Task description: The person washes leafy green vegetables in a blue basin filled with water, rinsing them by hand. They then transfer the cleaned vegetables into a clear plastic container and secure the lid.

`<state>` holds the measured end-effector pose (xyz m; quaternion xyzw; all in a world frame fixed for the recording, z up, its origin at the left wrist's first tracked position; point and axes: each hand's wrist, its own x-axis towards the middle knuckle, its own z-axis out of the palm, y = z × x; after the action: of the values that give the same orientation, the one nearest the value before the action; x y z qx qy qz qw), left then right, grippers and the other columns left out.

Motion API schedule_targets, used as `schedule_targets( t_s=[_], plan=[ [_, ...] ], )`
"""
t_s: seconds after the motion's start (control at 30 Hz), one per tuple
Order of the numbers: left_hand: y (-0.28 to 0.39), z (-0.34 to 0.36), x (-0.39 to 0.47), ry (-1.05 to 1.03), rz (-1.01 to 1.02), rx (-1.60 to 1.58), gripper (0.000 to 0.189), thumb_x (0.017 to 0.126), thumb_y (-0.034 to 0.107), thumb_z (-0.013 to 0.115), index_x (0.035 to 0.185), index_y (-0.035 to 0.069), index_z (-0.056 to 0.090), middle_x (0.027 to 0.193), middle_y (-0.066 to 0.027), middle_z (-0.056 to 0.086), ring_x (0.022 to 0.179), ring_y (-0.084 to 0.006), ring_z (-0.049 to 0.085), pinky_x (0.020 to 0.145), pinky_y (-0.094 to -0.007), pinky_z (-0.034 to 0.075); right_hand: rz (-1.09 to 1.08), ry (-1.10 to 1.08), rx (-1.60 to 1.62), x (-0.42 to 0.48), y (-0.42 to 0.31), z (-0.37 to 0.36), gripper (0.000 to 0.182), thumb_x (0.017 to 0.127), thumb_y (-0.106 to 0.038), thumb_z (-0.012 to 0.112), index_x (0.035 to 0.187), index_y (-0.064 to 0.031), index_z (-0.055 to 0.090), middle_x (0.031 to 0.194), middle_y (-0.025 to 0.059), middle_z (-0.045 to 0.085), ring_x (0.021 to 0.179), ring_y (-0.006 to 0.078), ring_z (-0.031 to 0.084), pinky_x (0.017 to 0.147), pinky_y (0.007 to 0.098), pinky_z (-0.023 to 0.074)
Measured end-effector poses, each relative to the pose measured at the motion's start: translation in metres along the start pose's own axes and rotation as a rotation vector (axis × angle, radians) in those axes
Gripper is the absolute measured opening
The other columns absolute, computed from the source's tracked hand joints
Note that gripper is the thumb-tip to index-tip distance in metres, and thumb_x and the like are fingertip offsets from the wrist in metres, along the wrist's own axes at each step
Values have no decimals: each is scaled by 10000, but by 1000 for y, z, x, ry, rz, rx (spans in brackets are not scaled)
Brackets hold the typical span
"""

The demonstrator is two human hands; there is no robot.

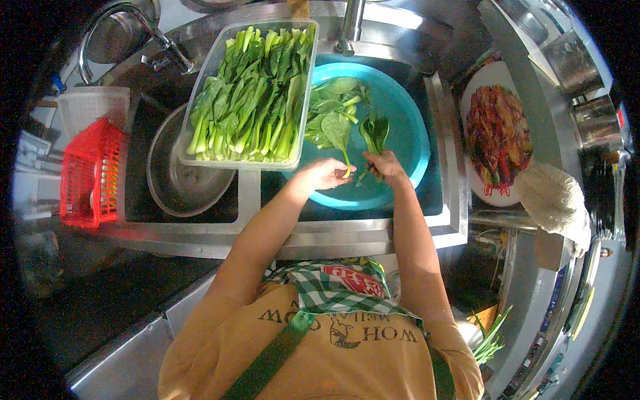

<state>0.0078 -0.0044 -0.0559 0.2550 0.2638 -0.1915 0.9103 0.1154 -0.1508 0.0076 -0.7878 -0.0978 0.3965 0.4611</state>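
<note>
Over a turquoise plastic basin [424,145] of water, my left hand [322,175] has its fingers at the stem of a broad leafy green [336,130]. My right hand [386,165] grips a second, darker leafy green [374,131] by its lower end, leaves pointing away from me. More loose greens [340,87] lie at the basin's far left side. To the left, a clear plastic tub [240,165] holds rows of leafy greens [250,100], stems and leaves packed side by side; it covers part of the basin's rim.
A metal bowl [172,185] stands in the left sink bowl, partly under the tub. Left of it are a red plastic basket [82,185] and a white one [95,102]. Faucets [352,25] reach in from behind. A printed plate [492,195] and a cloth [555,205] lie right.
</note>
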Motion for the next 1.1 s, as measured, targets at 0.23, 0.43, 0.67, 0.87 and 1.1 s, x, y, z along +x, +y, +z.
schedule_targets(
  t_s=[0.23, 0.43, 0.67, 0.87, 1.1],
  plan=[
    [-1, 28, -21, 175, 100, 391, 91, 798, 71, 370, 838, -3, 406, 615, -113, 509, 457, -136, 466, 326, -210, 329, 14, -2, -194, -3, -6, 5, 310, 685, -301, 583, 619, -6, 511, 508, 42, 484, 397, 106, 431, 355, 246, 327],
    [-5, 18, -7, 302, 84, 311, 90, 728, 3, 377, 786, 23, 444, 668, -93, 476, 516, -162, 460, 413, -263, 382, 11, -79, -36, -5, -9, 5, 274, 701, -279, 582, 633, -23, 512, 514, 38, 483, 402, 101, 431, 370, 230, 335],
    [6, 44, -24, 74, -230, 142, 130, 799, 148, 439, 704, 61, 449, 658, -67, 473, 582, -183, 489, 478, -275, 421, 58, -260, 261, 0, -1, 15, 281, 750, -320, 529, 729, -46, 471, 628, 40, 489, 482, 104, 425, 385, 229, 325],
    [5, 19, -15, 267, 61, -108, 89, 810, 86, 377, 744, 48, 423, 697, -89, 469, 558, -151, 461, 458, -251, 407, 166, -259, 344, 5, 4, -3, 191, 706, -224, 529, 744, -46, 473, 617, 36, 457, 481, 110, 400, 404, 225, 306],
    [4, 16, -16, 94, -8, 136, 226, 727, 321, 564, 767, 108, 499, 662, -14, 497, 531, -94, 438, 438, -223, 369, -2, -361, -41, -22, -27, 28, 161, 686, -203, 579, 655, -55, 523, 506, 6, 457, 392, 77, 371, 350, 225, 270]
  ],
)
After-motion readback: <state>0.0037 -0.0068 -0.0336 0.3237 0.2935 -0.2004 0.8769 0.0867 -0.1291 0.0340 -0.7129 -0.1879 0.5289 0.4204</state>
